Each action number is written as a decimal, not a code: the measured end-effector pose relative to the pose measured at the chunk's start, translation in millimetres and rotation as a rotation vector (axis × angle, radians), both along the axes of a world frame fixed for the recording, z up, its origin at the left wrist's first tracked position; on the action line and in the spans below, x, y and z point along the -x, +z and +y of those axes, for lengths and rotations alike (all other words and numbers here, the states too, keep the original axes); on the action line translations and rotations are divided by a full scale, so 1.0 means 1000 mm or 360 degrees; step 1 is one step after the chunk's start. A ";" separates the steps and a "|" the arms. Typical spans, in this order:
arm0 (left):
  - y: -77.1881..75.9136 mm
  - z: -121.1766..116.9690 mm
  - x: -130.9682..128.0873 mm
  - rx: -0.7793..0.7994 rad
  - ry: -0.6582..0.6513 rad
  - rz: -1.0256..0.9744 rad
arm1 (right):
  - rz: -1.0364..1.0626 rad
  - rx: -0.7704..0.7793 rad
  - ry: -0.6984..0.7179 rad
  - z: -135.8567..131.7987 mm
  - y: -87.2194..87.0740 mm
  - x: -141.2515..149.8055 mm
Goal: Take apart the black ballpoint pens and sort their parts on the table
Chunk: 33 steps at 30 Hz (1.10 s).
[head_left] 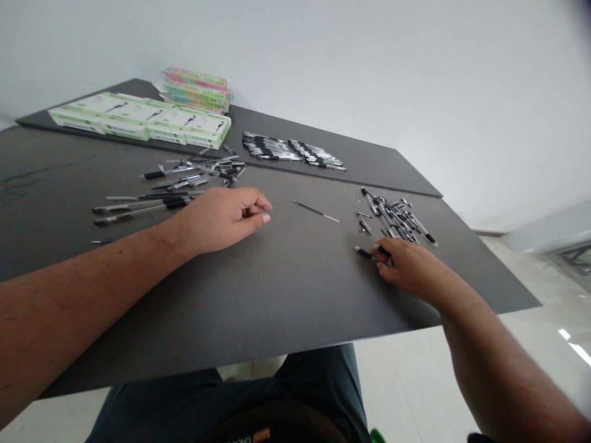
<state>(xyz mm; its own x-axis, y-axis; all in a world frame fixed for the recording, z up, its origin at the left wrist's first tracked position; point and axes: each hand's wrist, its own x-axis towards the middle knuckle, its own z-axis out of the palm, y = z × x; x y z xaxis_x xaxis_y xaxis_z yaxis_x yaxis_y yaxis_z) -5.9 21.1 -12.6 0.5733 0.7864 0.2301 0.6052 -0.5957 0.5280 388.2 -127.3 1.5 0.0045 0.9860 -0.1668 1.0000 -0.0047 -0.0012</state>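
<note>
My left hand (226,218) rests on the dark tabletop (277,289) with its fingers loosely curled, and nothing shows in them. A lone thin pen refill (315,211) lies just beyond its fingertips. My right hand (409,269) pinches a black-and-silver pen (364,252) at the near edge of a loose heap of similar pens (394,216). Another loose pile of black-and-silver pens and parts (194,174) lies left of centre, behind my left hand. Further back, a neat row of pens (290,151) lies side by side.
White-and-green flat boxes with pen pictures (138,120) stand in rows at the far left of the table. A stack of pink-and-green packets (196,90) sits behind them against the white wall. The table's right edge drops to a tiled floor (521,332).
</note>
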 end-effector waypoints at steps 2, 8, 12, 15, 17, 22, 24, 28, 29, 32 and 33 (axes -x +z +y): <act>-0.001 0.001 0.001 -0.0003 -0.0006 -0.0017 | -0.0024 -0.0052 -0.0008 0.008 0.006 0.000; -0.005 0.005 0.004 -0.0015 -0.0003 -0.0059 | -0.0228 -0.0380 0.0058 0.091 0.041 0.000; -0.004 0.005 0.005 0.0012 0.0000 -0.0060 | -0.0326 -0.0245 0.0265 0.162 0.040 0.013; -0.002 0.005 0.006 -0.0002 0.0006 -0.0033 | -0.0328 -0.0145 0.0347 0.193 0.025 0.025; -0.002 0.004 0.006 -0.0036 0.0011 -0.0009 | -0.0327 -0.0101 0.0366 0.203 0.015 0.030; -0.002 0.003 0.005 -0.0036 -0.0044 0.0026 | -0.0337 -0.0079 0.0365 0.200 0.011 0.030; -0.003 0.002 0.004 -0.0039 -0.0068 0.0031 | -0.0335 -0.0093 0.0371 0.193 0.018 0.030; -0.003 0.001 0.004 -0.0036 -0.0058 0.0038 | -0.0262 -0.0166 0.0375 0.172 0.035 0.042; -0.002 0.001 0.004 -0.0033 -0.0046 0.0040 | -0.0237 -0.0178 0.0372 0.165 0.038 0.047; -0.001 0.001 0.003 -0.0027 -0.0025 0.0065 | -0.0251 -0.0129 0.0366 0.144 0.041 0.063; -0.001 0.001 0.003 -0.0027 -0.0022 0.0074 | -0.0287 -0.0093 0.0364 0.138 0.039 0.068</act>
